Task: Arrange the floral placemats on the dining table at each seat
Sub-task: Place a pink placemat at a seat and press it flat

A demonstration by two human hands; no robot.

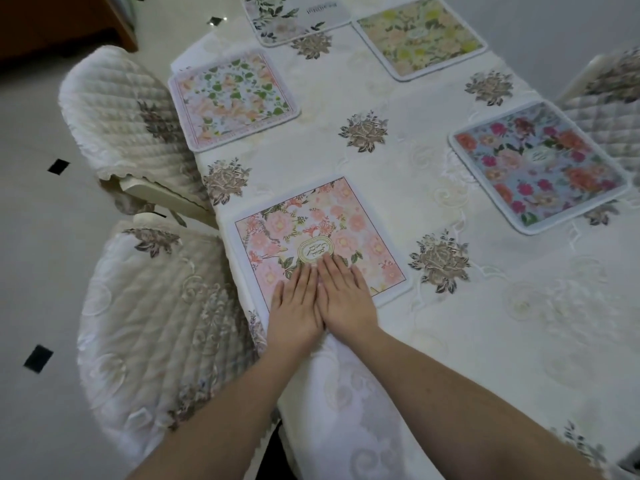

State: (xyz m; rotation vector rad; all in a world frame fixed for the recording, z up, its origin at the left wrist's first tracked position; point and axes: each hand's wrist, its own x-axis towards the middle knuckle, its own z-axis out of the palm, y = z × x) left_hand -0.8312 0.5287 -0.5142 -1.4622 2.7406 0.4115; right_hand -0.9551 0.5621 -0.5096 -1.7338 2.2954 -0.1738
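We count five floral placemats on the desk point(398, 188): pink point(322, 223), green-leaf point(232, 98), yellow point(419, 36), blue point(536, 164), white point(287, 19). Three covered chairs: point(152, 320), point(128, 116), point(609, 98). Two hands: left hand point(294, 311), right hand point(344, 299).

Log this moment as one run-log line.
step: smoothing pink placemat | left hand flat on it | right hand flat on it | mats on table: five | held: nothing

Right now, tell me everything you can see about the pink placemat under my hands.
The pink floral placemat is a flat square with a white border, rounded corners, pink and peach blooms, green leaves and an oval label with lettering near its middle. It looks thin and smooth. It lies slightly rotated on the embroidered tablecloth at the table's near left edge, in front of a quilted chair. The left hand and right hand rest flat, side by side, on its near edge.
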